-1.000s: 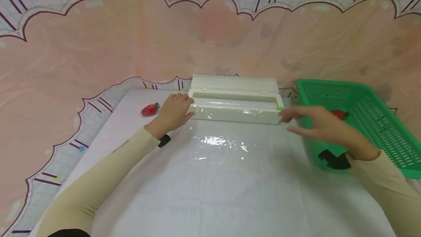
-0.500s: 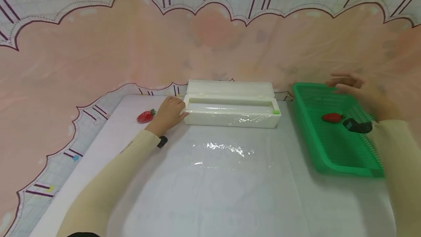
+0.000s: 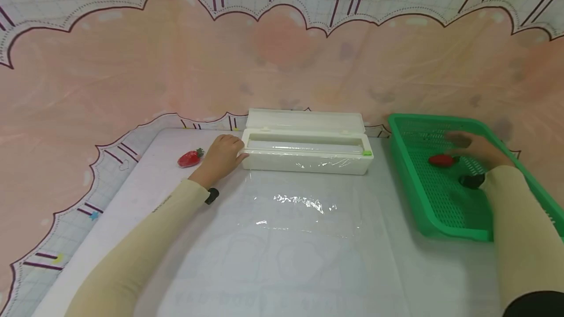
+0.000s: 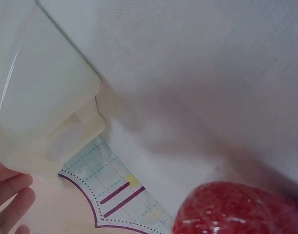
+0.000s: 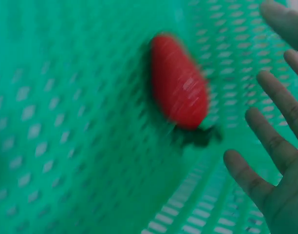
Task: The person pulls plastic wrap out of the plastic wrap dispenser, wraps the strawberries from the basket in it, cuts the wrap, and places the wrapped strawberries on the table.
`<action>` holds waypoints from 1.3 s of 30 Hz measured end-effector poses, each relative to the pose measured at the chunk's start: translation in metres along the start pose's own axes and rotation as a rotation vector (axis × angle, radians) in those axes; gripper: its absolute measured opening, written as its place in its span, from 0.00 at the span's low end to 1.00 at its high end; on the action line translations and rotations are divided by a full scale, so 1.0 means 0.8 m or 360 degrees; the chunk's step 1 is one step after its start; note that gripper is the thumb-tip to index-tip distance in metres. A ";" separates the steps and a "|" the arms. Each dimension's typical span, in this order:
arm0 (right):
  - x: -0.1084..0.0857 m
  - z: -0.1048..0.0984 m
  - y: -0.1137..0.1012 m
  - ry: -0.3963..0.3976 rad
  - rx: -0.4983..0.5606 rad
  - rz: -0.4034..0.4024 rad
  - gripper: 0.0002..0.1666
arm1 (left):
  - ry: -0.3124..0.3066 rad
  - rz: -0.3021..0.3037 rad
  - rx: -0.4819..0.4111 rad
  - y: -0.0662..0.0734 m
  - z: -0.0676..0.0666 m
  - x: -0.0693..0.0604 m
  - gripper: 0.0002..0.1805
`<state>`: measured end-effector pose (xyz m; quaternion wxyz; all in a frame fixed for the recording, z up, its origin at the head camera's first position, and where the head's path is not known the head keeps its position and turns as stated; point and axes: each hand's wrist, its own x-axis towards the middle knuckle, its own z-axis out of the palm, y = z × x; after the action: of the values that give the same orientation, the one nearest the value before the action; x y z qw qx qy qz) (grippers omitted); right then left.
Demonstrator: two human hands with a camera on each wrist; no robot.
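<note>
A white cling film dispenser (image 3: 308, 164) with its lid raised stands at the back middle; clear cling film (image 3: 304, 204) runs from it over the table. My left hand (image 3: 219, 158) holds its left end, thumb at the front corner; in the left wrist view the fingertips (image 4: 15, 187) lie against that end. My right hand (image 3: 478, 150) is inside the green basket (image 3: 411, 194), beside a red strawberry (image 3: 442, 160). The right wrist view has its fingers spread, apart from the strawberry (image 5: 180, 85). Left of my left hand lies another strawberry (image 3: 189, 158), shiny as if wrapped in film.
A small green slider (image 3: 366, 153) sits on the dispenser's front right edge. Behind the table (image 3: 264, 278) hangs a peach-coloured patterned cloth (image 3: 198, 72). The basket's raised walls surround my right hand.
My right hand has gone from the dispenser's right end to over the basket, then down into it near the strawberry. The left hand stays at the dispenser. The head view has shifted slightly.
</note>
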<state>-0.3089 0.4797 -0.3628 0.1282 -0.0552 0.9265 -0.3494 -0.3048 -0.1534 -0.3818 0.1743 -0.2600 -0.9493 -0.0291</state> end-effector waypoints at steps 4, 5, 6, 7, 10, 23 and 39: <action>0.007 0.005 0.011 -0.0093 -0.0197 0.0021 0.47 | -0.0016 -0.0008 0.0012 0.001 -0.002 -0.001 0.17; 0.008 0.006 0.013 -0.0120 -0.0228 0.0026 0.47 | -0.0019 -0.0007 0.0016 0.001 -0.002 -0.001 0.17; 0.009 0.008 0.015 -0.0139 -0.0271 0.0018 0.48 | -0.0021 -0.0008 0.0016 0.001 -0.002 -0.001 0.17; 0.011 0.009 0.016 -0.0162 -0.0296 0.0012 0.48 | -0.0022 -0.0008 0.0017 0.001 -0.001 -0.001 0.17; 0.015 0.012 0.017 -0.0196 -0.0416 -0.0003 0.48 | -0.0021 -0.0008 0.0024 0.001 0.000 -0.001 0.17; 0.024 0.017 0.019 -0.0173 -0.0588 -0.0043 0.37 | -0.0042 -0.0036 0.0023 0.003 -0.002 0.000 0.17; -0.001 -0.002 0.006 0.0009 -0.0043 0.0079 0.28 | -0.0020 -0.0020 0.0039 0.004 -0.001 0.000 0.17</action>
<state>-0.3085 0.4845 -0.3644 0.1336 -0.0329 0.9326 -0.3337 -0.3033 -0.1506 -0.3812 0.1714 -0.2521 -0.9522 -0.0171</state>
